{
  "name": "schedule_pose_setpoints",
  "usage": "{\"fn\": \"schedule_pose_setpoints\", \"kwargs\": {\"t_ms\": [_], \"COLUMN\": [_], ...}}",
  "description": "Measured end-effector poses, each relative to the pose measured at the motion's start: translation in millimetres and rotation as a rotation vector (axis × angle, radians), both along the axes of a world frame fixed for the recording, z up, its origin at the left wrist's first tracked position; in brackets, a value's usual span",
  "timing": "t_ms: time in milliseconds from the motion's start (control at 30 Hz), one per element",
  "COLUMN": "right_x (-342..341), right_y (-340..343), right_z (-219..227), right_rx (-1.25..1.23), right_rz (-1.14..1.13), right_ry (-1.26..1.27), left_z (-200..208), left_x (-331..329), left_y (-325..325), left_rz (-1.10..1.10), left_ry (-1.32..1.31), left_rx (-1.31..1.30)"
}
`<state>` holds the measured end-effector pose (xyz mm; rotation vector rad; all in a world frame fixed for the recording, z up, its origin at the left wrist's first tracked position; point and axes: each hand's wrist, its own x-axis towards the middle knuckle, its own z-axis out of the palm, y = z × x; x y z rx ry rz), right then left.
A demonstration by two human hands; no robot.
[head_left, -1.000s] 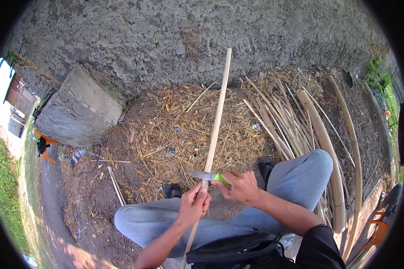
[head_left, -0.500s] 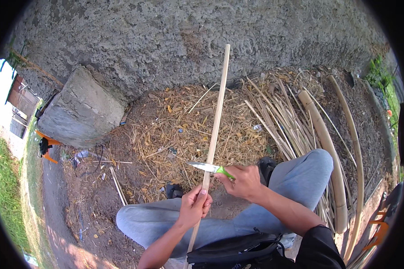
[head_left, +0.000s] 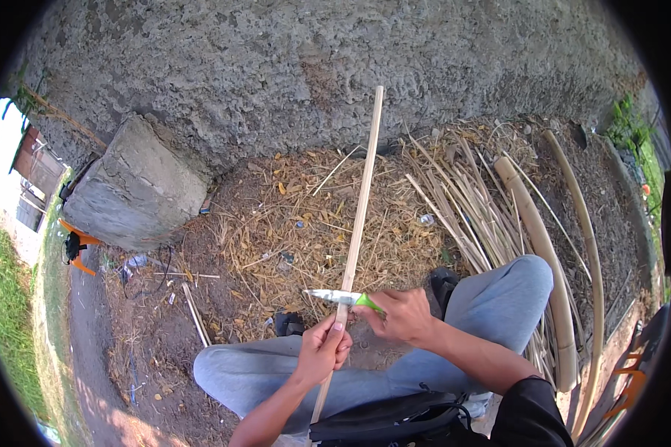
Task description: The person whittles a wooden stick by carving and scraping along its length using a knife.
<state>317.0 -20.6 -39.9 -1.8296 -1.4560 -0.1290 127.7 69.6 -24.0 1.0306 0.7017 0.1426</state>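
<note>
A long pale bamboo strip point(head_left: 366, 186) slants up and away from my lap toward the wall. My left hand point(head_left: 323, 349) is closed around its lower part, the thumb lying along the top. In my right hand point(head_left: 404, 316) is a knife point(head_left: 335, 296) with a green handle, its fingers wrapped round the grip. The blade points left and lies across the strip, just above my left thumb. The strip's lower end runs down over my grey trousers, beside a black bag point(head_left: 388, 419) at my waist.
Split bamboo strips point(head_left: 470, 201) lie heaped at the right, beside a thick bamboo pole point(head_left: 538, 231) and a thinner curved one point(head_left: 585, 223). Dry shavings and leaves point(head_left: 276, 223) cover the ground ahead. A rough wall point(head_left: 238, 74) stands behind, with a concrete block point(head_left: 138, 182) at left.
The knife blade has moved slightly down and left, closer to my left hand. The strip's far tip sits a little lower. Both hands keep their holds.
</note>
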Motion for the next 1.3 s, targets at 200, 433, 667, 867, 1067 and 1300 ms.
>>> {"fn": "schedule_pose_setpoints", "kwargs": {"t_ms": [200,433,667,867,1067,1300], "right_x": [-6.5,27.4,43.3,-9.7,41.2,37.7], "right_y": [-5.8,6.2,7.6,-8.9,14.0,5.1], "right_z": [-1.9,8.4,10.6,-5.4,4.2,3.7], "right_rx": [-0.001,-0.033,-0.041,-0.054,-0.029,-0.078], "right_rz": [0.041,-0.125,-0.264,0.008,-0.284,-0.248], "right_ry": [-0.04,-0.012,0.084,-0.004,0.002,0.056], "left_z": [4.4,-7.0,4.9,-1.6,-0.2,-4.1], "left_x": [0.7,-7.9,-5.3,2.2,-9.7,-8.9], "left_y": [1.4,-6.2,-3.3,1.7,-1.9,-6.8], "left_rz": [-0.042,-0.114,-0.055,-0.01,-0.074,-0.134], "left_ry": [0.03,0.045,0.052,0.021,0.041,0.056], "left_rx": [-0.036,-0.056,0.012,-0.006,0.058,0.151]}}
